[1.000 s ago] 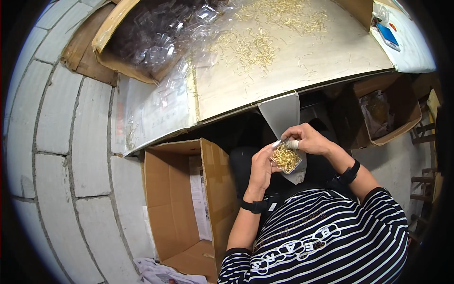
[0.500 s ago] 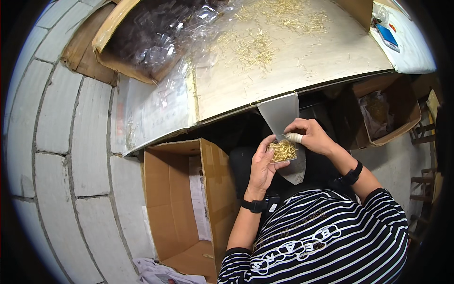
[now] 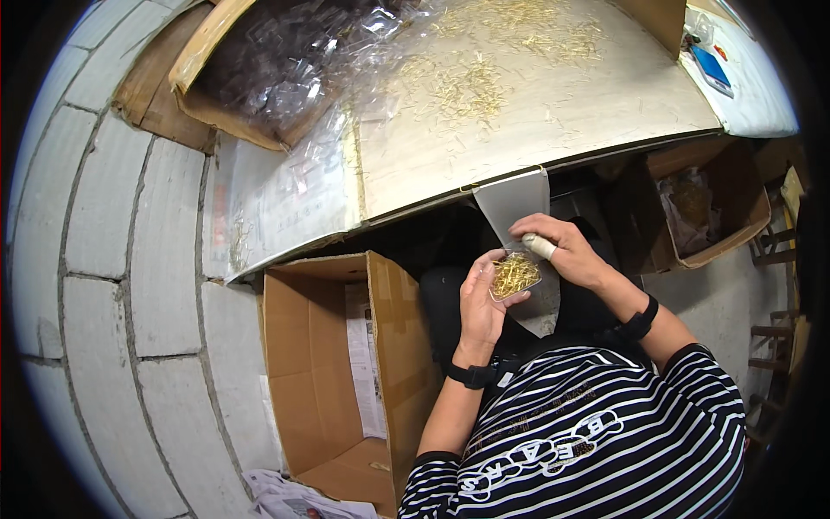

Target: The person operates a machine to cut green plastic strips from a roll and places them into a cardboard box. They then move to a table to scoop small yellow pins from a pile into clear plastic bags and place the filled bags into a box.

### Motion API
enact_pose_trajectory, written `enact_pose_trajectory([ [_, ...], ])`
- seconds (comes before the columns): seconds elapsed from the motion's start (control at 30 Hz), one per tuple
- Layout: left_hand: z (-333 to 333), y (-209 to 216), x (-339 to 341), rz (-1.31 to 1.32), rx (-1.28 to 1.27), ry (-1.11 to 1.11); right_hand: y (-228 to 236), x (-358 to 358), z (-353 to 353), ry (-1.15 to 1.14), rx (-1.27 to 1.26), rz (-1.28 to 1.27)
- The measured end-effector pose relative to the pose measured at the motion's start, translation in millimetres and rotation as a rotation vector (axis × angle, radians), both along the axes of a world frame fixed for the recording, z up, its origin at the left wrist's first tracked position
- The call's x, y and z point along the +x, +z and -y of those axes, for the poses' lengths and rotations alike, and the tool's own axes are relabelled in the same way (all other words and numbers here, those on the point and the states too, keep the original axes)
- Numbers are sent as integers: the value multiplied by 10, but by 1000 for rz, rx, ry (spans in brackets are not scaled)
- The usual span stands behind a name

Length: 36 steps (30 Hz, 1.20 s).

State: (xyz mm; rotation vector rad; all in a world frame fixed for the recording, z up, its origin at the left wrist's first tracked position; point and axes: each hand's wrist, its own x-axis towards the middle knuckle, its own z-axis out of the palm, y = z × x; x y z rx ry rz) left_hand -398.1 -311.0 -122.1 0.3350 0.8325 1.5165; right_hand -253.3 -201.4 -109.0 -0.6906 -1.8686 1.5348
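My left hand (image 3: 482,304) is closed around a small clear plastic box (image 3: 496,297), holding it tilted over my lap. Thin gold-coloured metal pins (image 3: 516,274) fill the box in a loose heap. My right hand (image 3: 566,249) hovers just beyond the box, fingers stretched to the left and a pale wrap on one digit. No object shows in its fingers, though their tips are partly hidden. Below both hands, a grey-white sheet-like chute (image 3: 510,197) hangs from the table's front edge.
Scattered gold pins (image 3: 471,91) lie on the table (image 3: 406,177). A carton (image 3: 192,73) of clear plastic boxes (image 3: 298,69) tips open at the far left. Another open carton (image 3: 316,372) stands left of my lap; a third (image 3: 722,233) sits under the table at right. A blue-screened device (image 3: 711,67) lies far right.
My right hand has drawn slightly up and away from the box, its fingers stretching further left. My left hand has shifted a little and turned the box.
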Motion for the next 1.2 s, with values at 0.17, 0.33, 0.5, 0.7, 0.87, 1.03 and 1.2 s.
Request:
enact_pose_trajectory([
  [0.17, -43, -72, 37, -27, -8, 41, -89, -97, 140, 84, -136, 20],
  [0.33, -23, -126, 56, -82, -84, 67, -118, -92, 132, 120, -205, 64],
  [0.5, -45, -95, 51, -87, -107, 132, -43, -27, 114, 107, 552, 260],
  [0.7, -35, -117, 81, -63, -100, 239, 39, -83, 270, 127, 833, 490],
  [0.87, -37, -200, 54, -59, -101, 187, 11, -207, 258, 121, 744, 467],
  [1.03, -17, -42, 25, -118, -87, 196, 39, -144, 93, 127, 457, 219],
  [1.2, 26, -354, -119, 280, 214, -13, 300, -351, 113, 164, 859, 479],
])
